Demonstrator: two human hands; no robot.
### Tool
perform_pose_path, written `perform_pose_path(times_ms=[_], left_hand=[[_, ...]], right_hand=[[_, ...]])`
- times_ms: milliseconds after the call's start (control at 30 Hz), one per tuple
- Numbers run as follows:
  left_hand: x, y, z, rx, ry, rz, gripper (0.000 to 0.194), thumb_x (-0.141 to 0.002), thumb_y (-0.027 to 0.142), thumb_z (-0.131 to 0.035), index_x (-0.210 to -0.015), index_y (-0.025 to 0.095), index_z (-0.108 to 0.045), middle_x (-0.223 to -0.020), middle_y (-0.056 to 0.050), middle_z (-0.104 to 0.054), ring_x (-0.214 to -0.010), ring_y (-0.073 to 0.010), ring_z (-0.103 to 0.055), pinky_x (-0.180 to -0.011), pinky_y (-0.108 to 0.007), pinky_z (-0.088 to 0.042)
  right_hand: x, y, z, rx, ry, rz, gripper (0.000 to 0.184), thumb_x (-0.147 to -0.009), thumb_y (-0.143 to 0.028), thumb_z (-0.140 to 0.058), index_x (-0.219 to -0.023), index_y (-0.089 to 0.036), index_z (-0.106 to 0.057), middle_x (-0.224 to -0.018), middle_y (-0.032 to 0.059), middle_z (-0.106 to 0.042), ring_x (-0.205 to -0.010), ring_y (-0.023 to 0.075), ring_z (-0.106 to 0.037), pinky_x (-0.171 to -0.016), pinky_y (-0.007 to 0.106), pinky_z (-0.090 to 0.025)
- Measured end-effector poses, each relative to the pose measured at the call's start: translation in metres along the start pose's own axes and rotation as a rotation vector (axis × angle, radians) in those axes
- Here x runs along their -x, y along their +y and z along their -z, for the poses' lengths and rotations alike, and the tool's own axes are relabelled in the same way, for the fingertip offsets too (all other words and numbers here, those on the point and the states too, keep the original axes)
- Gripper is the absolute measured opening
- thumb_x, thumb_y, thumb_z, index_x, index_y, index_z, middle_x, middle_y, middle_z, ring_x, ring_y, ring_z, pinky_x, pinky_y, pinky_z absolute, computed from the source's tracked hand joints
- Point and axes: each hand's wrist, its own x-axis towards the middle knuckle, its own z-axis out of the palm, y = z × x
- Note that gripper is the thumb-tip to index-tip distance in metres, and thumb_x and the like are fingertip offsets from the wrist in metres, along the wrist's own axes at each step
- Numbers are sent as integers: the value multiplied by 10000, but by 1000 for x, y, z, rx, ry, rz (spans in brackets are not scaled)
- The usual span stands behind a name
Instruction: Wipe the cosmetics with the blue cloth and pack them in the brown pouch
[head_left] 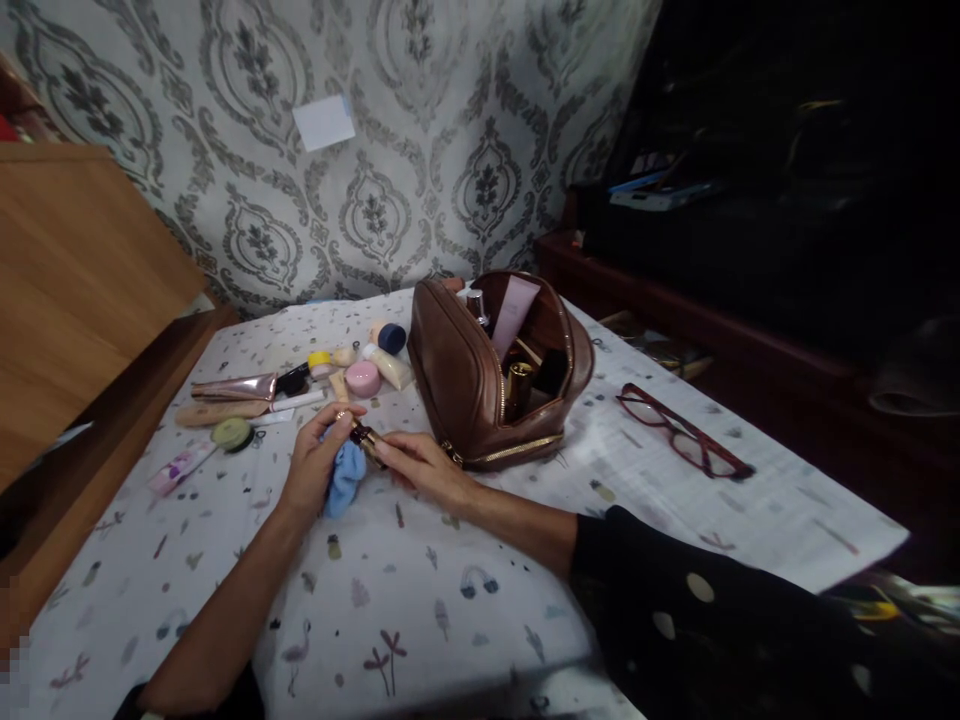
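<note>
My left hand (319, 460) is closed round a light blue cloth (345, 480) and presses it to a small dark and gold tube (365, 437), perhaps a lipstick. My right hand (420, 465) pinches the other end of that tube just above the patterned white sheet (420, 600). An open brown leather cosmetics bag (480, 380) stands right behind my right hand, with a pink tube (514, 312) and a gold-capped item (519, 380) upright inside.
Several cosmetics lie left of the bag: a pink round jar (363, 378), a rose-gold tube (232, 388), a green-lidded pot (232, 433), a blue-capped bottle (390, 338). Red-framed glasses (682, 432) lie on the right. A wooden headboard (75, 290) borders the left, a dark shelf (712, 320) the right.
</note>
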Motion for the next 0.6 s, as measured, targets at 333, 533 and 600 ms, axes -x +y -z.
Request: perform_pose_path(times_ms=[333,533,600], left_hand=[[0,-6,1,154,-375,101,480,-796,432,-745,-1196,194,-630,-1022,-77,-692,-797,-201,-670,-661,-286,-544],[1,-2,2,11,-314,-54,364,-852,456,-690,-1111,201,-671,-953,-48,-686,-841,-181,-631,-758,-255,-508],[0,-2,4,-46,-303,-72,356,-863,495,-666,-1048,191,-690,-853,-32,-667,-787,-164,-602,-718,-234,-484]], right_hand=[[-4,12,-6,-270,102,-29,641,-688,-725,-719,-1007,-213,-502,-673,-54,-556,-504,104,-499,-409,219,-325],[3,3,-4,-47,135,55,528,-832,-658,-623,-1120,-225,-529,-696,-57,-515,-561,101,-454,-505,227,-326],[6,-2,-3,56,170,114,457,-864,-595,-617,-1107,-212,-560,-669,-60,-467,-613,113,-444,-561,234,-333]])
